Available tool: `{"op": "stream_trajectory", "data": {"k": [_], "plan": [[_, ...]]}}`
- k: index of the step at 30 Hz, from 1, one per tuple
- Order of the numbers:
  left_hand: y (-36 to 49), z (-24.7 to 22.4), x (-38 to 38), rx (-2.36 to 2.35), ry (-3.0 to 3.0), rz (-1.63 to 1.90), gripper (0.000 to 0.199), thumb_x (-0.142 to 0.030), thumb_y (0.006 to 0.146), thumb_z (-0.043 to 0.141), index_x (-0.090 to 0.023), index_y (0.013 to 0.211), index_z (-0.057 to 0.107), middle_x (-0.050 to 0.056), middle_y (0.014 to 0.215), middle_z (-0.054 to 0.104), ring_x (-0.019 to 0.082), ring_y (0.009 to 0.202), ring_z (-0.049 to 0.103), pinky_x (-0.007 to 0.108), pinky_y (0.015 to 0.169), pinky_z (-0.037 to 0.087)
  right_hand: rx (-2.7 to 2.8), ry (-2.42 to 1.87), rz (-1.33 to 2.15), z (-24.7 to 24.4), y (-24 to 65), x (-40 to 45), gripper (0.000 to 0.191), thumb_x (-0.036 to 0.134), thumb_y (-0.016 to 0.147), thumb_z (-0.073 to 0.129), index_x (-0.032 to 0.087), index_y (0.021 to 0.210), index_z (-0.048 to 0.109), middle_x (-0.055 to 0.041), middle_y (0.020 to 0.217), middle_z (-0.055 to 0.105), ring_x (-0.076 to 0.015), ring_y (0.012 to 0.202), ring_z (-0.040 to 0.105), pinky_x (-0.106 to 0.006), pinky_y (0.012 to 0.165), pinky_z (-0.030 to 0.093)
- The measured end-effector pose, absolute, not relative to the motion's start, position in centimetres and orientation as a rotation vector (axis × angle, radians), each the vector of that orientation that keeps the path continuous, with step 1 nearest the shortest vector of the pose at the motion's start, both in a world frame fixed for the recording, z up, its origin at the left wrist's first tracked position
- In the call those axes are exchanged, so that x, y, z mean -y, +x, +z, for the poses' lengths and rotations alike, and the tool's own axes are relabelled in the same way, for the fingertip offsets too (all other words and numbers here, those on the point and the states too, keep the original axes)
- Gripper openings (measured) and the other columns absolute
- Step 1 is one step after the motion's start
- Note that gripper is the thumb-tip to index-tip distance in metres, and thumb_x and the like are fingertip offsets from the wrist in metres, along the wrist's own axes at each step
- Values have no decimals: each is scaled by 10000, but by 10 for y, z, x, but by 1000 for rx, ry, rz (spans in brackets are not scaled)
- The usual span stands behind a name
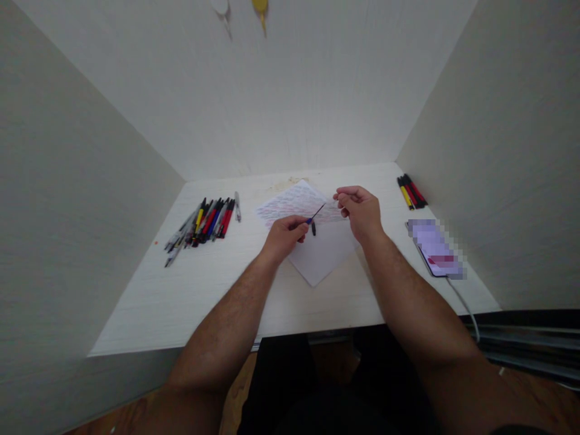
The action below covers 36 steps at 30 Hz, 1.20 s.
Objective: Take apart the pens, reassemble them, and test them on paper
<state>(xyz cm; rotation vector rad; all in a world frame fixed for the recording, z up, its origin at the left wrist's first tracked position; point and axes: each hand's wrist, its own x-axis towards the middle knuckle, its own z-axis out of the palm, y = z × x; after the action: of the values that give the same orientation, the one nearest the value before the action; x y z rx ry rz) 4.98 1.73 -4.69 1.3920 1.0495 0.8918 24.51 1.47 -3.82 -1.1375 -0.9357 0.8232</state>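
Head cam: person's L hand (290, 234) pinches a blue-ended pen part (310, 221), its thin dark rod angled up toward the R hand (360, 212), whose thumb & fingers are drawn close; can't tell if they grip anything. Pen part is held above paper (315, 263), scribbled at far end, blank at near end, w/ a small black piece (313, 229) near L fingertips. Desk (217, 290), boxed in by 3 walls (294, 109), holds a loose pen pile (212, 221) at L, 1 clear pen (238, 207) just beside it, plus a yellow, red & black pen group (411, 192) & corded phone (435, 248), screen blurred, at R.
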Motion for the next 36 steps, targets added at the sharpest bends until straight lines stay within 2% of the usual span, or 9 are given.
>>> {"op": "stream_trajectory", "data": {"k": [9, 20, 27, 36], "plan": [[50, -50, -18, -1052, 1418, 891, 259, -309, 689, 700, -135, 879, 726, -20, 589, 578, 86, 520, 490, 230, 520, 389, 890, -1015, 870, -37, 243, -13, 139, 235, 689, 710, 192, 817, 676, -9, 766, 699, -78, 578, 539, -196, 452, 361], [50, -51, -18, -1070, 1460, 886, 260, -303, 703, 687, -138, 898, 732, -17, 610, 593, 87, 526, 493, 231, 523, 404, 982, -1082, 886, -38, 241, -11, 133, 257, 701, 705, 195, 817, 690, -18, 777, 706, -87, 580, 535, -215, 460, 380], [51, -48, -17, -1059, 1458, 883, 230, -293, 708, 675, -141, 874, 727, -19, 598, 589, 86, 522, 492, 231, 527, 401, 1094, -1137, 905, -42, 239, -10, 179, 291, 680, 746, 192, 825, 712, 37, 590, 601, -69, 472, 440, -228, 442, 357], [51, -50, -17, -1015, 1421, 885, 215, -296, 712, 684, -134, 850, 715, -17, 592, 587, 86, 518, 504, 226, 514, 395, 1123, -1071, 951, -42, 235, -9, 350, 316, 642, 782, 184, 950, 681, -2, 747, 681, -92, 601, 562, -234, 527, 438]]}}
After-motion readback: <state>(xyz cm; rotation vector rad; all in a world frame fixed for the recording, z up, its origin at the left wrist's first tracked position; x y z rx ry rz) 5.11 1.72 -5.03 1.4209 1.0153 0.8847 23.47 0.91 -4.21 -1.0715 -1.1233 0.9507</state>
